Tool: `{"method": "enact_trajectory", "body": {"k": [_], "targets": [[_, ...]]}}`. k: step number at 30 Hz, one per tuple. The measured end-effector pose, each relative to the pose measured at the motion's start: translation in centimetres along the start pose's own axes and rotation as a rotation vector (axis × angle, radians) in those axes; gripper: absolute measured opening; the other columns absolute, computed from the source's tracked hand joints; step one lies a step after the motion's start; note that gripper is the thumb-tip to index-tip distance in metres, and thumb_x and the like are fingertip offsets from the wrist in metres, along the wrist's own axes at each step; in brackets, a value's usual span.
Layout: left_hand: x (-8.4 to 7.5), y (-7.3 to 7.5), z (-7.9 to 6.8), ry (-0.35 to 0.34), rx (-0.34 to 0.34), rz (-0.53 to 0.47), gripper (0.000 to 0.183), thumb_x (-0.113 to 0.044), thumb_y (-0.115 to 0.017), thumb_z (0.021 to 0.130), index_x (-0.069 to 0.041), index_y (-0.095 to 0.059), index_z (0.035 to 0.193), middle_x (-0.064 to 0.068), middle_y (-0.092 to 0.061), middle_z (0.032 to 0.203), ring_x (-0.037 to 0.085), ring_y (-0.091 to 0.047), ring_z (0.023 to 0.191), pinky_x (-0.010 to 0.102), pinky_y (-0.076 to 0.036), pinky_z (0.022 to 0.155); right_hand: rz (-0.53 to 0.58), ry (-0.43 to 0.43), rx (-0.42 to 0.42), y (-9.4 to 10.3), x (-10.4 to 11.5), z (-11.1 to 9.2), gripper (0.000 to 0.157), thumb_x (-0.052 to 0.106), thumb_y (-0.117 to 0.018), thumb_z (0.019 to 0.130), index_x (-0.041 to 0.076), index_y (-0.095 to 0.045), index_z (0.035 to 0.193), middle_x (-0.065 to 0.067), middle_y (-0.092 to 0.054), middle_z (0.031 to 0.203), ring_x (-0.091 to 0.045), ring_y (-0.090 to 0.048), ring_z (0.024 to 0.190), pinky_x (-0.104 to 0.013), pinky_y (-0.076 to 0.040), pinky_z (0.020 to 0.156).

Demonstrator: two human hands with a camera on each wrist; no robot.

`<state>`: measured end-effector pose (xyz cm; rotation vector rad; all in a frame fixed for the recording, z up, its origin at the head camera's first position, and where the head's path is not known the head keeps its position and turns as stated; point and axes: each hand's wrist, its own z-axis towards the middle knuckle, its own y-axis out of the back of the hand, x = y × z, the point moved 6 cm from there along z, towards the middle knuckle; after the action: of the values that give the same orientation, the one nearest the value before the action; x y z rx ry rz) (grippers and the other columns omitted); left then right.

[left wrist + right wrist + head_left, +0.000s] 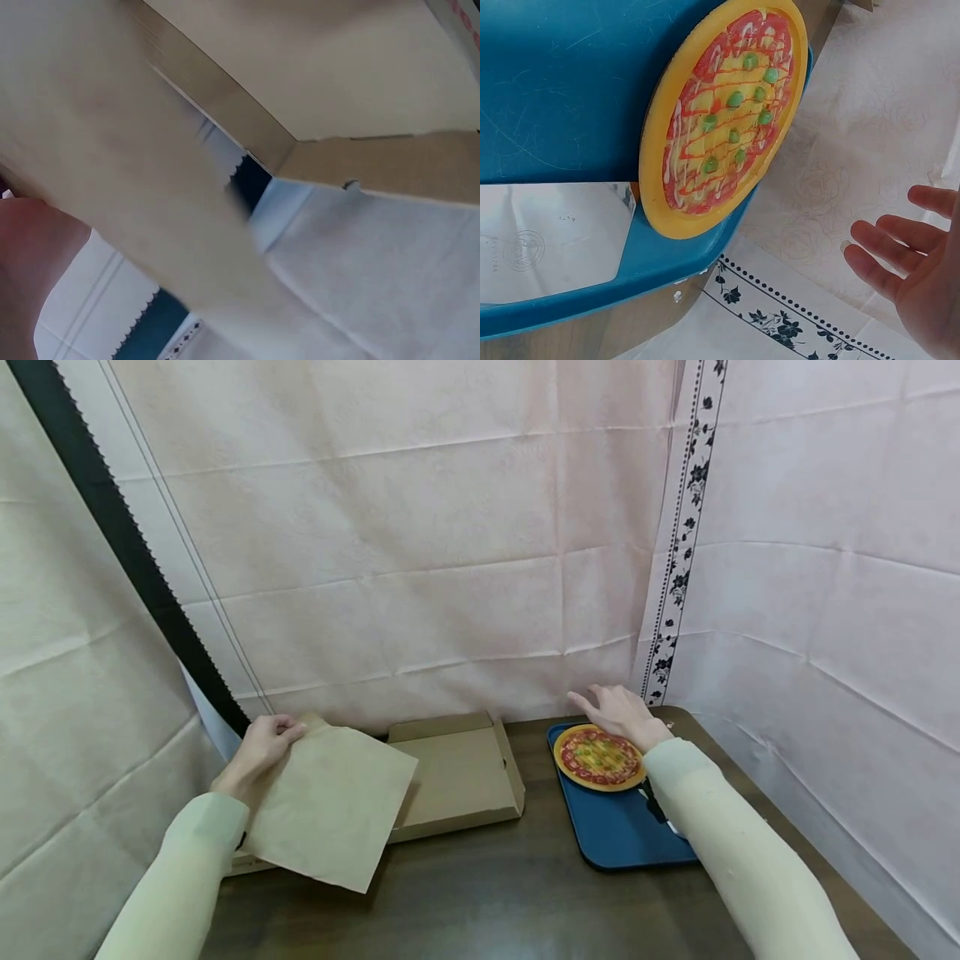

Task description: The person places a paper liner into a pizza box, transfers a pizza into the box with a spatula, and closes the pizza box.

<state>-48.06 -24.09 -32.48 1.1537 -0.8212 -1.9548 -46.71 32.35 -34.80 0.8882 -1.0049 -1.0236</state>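
My left hand (261,749) pinches the top edge of a sheet of brown paper (333,806), which hangs slanted over an opened cardboard pizza box (461,777). In the left wrist view the paper (142,165) is blurred and covers much of the box, with part of the hand (37,247) at its edge. My right hand (617,714) is held over the far end of a blue tray (611,835), fingers spread and holding nothing. Below it a pizza (600,758) lies on the tray. Beside the pizza lies a broad metal blade (547,244), partly hidden by my forearm in the head view.
The brown table (480,893) stretches in front of the box and tray. Pale cloth (465,527) hangs behind and on both sides, close to the table's edges. A black band (135,552) runs down the cloth at the left.
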Motion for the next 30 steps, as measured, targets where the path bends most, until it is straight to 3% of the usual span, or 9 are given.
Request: {"method": "enact_trajectory", "body": {"k": [9, 21, 30], "targets": [[1.6, 1.5, -0.6, 0.033, -0.029, 0.002, 0.027, -0.020, -0.057, 0.098, 0.001, -0.066, 0.084, 0.010, -0.068, 0.076, 0.010, -0.050, 0.067, 0.023, -0.040, 0.065, 0.000, -0.010, 0.036, -0.2, 0.3, -0.2, 0.082, 0.065, -0.028, 0.097, -0.002, -0.048, 0.139, -0.026, -0.055, 0.135, -0.044, -0.056, 0.118, -0.056, -0.043, 0.101], [3.4, 3.0, -1.3, 0.048, -0.061, -0.027, 0.028, -0.019, -0.055, 0.099, 0.004, -0.064, 0.085, 0.008, -0.060, 0.071, 0.005, -0.043, 0.060, 0.021, -0.036, 0.058, 0.004, -0.008, 0.036, -0.1, 0.5, 0.0, 0.074, 0.058, -0.034, 0.099, -0.003, -0.048, 0.138, -0.027, -0.054, 0.136, -0.044, -0.056, 0.119, -0.057, -0.043, 0.100], [4.9, 3.5, -1.6, 0.109, -0.116, 0.041, 0.027, -0.021, -0.056, 0.098, 0.002, -0.066, 0.088, 0.014, -0.068, 0.079, 0.017, -0.052, 0.069, 0.026, -0.039, 0.064, -0.001, -0.006, 0.042, -0.3, 0.5, 0.2, 0.075, 0.059, -0.032, 0.099, -0.003, -0.048, 0.139, -0.027, -0.054, 0.136, -0.045, -0.055, 0.120, -0.057, -0.042, 0.101]]}}
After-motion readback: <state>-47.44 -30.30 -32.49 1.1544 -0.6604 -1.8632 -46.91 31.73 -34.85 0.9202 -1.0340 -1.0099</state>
